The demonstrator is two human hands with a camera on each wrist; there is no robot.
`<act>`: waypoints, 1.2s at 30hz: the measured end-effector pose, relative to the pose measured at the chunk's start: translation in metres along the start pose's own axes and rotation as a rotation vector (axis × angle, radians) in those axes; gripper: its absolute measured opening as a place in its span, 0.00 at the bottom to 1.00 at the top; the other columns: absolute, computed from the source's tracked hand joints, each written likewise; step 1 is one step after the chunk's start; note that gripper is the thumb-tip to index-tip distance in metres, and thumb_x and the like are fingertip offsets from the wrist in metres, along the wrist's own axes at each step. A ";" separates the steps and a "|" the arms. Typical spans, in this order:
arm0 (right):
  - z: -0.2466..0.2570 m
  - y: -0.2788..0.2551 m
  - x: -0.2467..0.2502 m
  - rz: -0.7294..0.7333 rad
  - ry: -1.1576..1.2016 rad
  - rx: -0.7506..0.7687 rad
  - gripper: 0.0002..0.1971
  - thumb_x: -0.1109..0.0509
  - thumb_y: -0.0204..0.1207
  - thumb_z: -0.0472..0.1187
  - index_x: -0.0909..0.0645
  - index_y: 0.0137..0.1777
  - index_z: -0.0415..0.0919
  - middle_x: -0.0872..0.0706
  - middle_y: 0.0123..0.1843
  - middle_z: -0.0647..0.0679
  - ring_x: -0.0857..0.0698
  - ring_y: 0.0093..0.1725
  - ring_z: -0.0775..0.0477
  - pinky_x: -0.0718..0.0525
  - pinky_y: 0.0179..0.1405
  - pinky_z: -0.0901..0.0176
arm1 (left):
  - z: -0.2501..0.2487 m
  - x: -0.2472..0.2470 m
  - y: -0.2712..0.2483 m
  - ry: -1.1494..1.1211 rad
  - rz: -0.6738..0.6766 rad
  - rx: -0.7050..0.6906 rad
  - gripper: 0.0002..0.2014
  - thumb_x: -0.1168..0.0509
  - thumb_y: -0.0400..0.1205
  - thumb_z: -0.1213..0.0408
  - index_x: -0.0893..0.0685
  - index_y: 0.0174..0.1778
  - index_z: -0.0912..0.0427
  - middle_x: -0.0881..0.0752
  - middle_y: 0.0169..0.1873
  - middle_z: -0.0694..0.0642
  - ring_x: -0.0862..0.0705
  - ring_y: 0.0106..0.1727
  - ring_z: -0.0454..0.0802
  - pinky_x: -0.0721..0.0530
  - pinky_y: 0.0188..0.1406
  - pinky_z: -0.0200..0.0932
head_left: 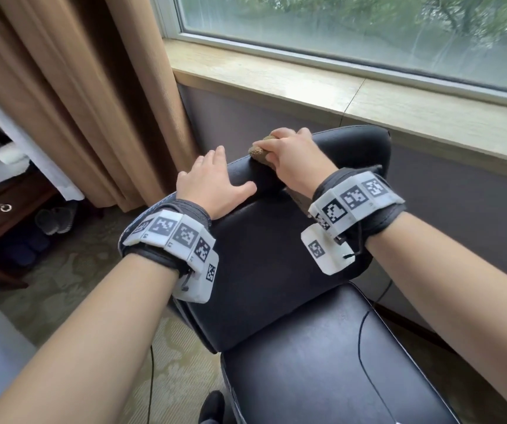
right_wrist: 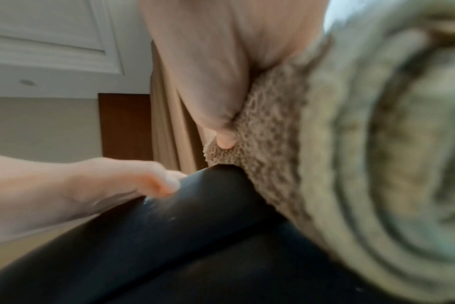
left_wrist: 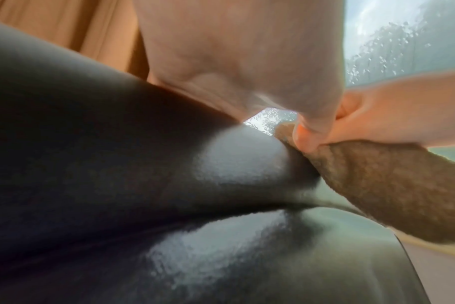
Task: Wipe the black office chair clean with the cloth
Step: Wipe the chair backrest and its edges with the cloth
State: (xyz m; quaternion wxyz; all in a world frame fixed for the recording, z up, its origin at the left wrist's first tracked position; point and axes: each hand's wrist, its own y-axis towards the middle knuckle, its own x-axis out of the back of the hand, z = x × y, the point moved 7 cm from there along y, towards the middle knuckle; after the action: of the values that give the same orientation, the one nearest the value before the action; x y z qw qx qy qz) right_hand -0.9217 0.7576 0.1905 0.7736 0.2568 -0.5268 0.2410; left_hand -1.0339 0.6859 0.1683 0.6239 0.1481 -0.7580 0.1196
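A person's left hand [head_left: 212, 182] rests flat on the top edge of an office chair's backrest [head_left: 264, 255], just left of the right hand [head_left: 292, 160], which presses a cloth [head_left: 258, 153] onto the same edge. The seat [head_left: 331, 362] lies nearer the viewer. Behind the chair runs a windowsill [head_left: 307, 84], with a curtain [head_left: 93, 87] to its left.

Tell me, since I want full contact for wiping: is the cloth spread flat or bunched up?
Bunched up. The right hand holds the cloth in a thick wad against the chair's top edge.

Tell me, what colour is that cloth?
The cloth is brownish tan; the right wrist view shows it best.
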 end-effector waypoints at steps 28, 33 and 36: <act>-0.040 -0.007 0.010 -0.190 -0.022 -0.262 0.18 0.46 0.83 0.36 0.22 0.68 0.50 0.26 0.67 0.43 0.32 0.62 0.34 0.27 0.58 0.48 | 0.091 0.021 -0.037 -0.106 -0.124 0.042 0.37 0.42 0.81 0.45 0.47 0.82 0.58 0.40 0.81 0.54 0.46 0.82 0.49 0.43 0.77 0.54; -0.022 -0.008 0.004 -0.215 -0.038 -0.275 0.18 0.46 0.83 0.36 0.22 0.67 0.50 0.27 0.67 0.41 0.32 0.63 0.34 0.26 0.53 0.50 | 0.109 0.018 -0.041 -0.125 -0.049 0.061 0.39 0.39 0.75 0.41 0.41 0.81 0.53 0.31 0.76 0.51 0.36 0.78 0.50 0.36 0.71 0.53; -0.012 -0.010 -0.003 -0.217 -0.034 -0.280 0.18 0.45 0.82 0.35 0.24 0.68 0.49 0.30 0.70 0.42 0.33 0.64 0.34 0.26 0.52 0.50 | 0.107 0.014 -0.045 -0.045 -0.021 0.013 0.45 0.43 0.69 0.38 0.43 0.81 0.54 0.32 0.77 0.53 0.36 0.77 0.51 0.35 0.71 0.53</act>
State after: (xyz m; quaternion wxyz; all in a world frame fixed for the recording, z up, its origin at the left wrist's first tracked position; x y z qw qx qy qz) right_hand -0.9080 0.7577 0.1828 0.8142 0.2058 -0.5376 0.0760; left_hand -1.1166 0.6038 0.1613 0.6068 0.1627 -0.7695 0.1146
